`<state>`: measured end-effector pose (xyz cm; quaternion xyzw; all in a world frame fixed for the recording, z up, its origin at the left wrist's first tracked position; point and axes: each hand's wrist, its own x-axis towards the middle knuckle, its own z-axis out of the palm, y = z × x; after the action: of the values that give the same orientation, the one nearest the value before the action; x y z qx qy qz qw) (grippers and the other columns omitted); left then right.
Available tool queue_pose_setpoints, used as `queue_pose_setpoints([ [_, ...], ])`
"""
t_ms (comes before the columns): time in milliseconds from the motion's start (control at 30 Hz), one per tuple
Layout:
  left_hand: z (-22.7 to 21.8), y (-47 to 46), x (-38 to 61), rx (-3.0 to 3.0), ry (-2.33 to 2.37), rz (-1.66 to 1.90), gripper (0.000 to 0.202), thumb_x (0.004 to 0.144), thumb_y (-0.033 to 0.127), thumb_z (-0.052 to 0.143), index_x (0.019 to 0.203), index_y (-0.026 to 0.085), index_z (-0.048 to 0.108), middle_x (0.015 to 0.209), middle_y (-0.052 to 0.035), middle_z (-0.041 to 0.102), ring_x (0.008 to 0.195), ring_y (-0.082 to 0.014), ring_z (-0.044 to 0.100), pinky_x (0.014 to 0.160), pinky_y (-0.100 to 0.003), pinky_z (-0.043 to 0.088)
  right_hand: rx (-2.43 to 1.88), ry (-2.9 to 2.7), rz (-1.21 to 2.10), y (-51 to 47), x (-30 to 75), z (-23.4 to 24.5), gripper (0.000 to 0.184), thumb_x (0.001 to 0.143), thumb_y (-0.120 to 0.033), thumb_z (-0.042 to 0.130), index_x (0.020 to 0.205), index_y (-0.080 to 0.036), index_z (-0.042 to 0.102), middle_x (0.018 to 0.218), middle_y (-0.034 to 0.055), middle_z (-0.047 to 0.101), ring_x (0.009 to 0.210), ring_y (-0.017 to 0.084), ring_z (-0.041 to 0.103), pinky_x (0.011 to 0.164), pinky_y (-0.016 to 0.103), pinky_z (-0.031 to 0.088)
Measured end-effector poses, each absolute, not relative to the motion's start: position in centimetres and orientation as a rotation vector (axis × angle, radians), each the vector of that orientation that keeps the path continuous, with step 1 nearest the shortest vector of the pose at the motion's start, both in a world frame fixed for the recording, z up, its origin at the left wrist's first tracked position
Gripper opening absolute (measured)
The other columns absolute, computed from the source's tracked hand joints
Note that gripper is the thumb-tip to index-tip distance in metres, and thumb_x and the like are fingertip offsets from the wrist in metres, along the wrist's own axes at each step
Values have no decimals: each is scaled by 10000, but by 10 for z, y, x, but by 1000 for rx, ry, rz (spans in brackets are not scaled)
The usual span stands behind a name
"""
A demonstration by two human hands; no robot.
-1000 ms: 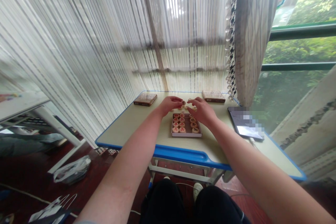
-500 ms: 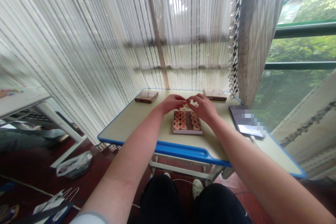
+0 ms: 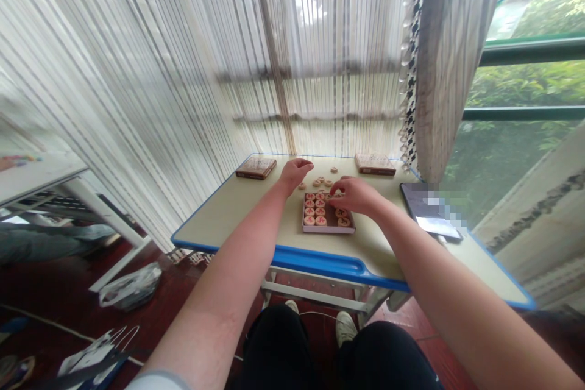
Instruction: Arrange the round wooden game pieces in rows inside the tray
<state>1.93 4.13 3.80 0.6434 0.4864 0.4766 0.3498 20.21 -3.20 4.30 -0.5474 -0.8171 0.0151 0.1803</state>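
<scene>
A shallow open box (image 3: 328, 230) on the desk holds round wooden Chinese chess pieces with red and dark characters, two columns on its left side and one at its right. My right hand (image 3: 351, 194) reaches over the box's back right part, thumb and fingers closed around a chess piece that they mostly hide. Behind and left of the box, my left hand (image 3: 296, 173) hovers above the desk with fingers pressed together; what they hold, if anything, is hidden. Several loose chess pieces (image 3: 317, 183) lie on the desk behind the box, and a single chess piece (image 3: 334, 170) lies farther back.
The desk (image 3: 205, 219) has a blue edge. One flat box (image 3: 256, 168) lies at its back left, another flat box (image 3: 375, 164) at its back right. A tablet (image 3: 429, 212) with a cable lies on the right. String curtains (image 3: 183, 73) hang behind.
My hands, together above the box's back edge before, have parted. The right hand came down into the box with a chess piece; the left moved left and slightly up, uncovering loose pieces.
</scene>
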Motion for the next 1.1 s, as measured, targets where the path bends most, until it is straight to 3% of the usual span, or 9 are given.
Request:
queue_pose_setpoints([
  [333,28,50,19,1763,1258,1221,290,686,347,589,860,126,659,802,-68,661,680,-119,558,648,-264,449,-1567,-2432,9,-38,198,43,222,682,-384,589,835,-274,707,841,50,601,783,183,547,625,256,392],
  [567,24,54,19,1811,1297,1180,307,692,362,585,869,122,658,798,-72,660,655,-120,557,607,-253,446,-1601,-2413,-11,-38,195,43,227,672,-402,580,815,-278,705,833,49,600,767,187,542,583,260,375],
  [1100,21,58,16,1941,1367,1134,273,699,323,568,843,116,673,798,-75,672,713,-141,584,671,-261,454,-1712,-2350,-36,-34,190,41,261,686,-462,548,780,-261,686,857,48,610,802,202,542,590,267,381],
])
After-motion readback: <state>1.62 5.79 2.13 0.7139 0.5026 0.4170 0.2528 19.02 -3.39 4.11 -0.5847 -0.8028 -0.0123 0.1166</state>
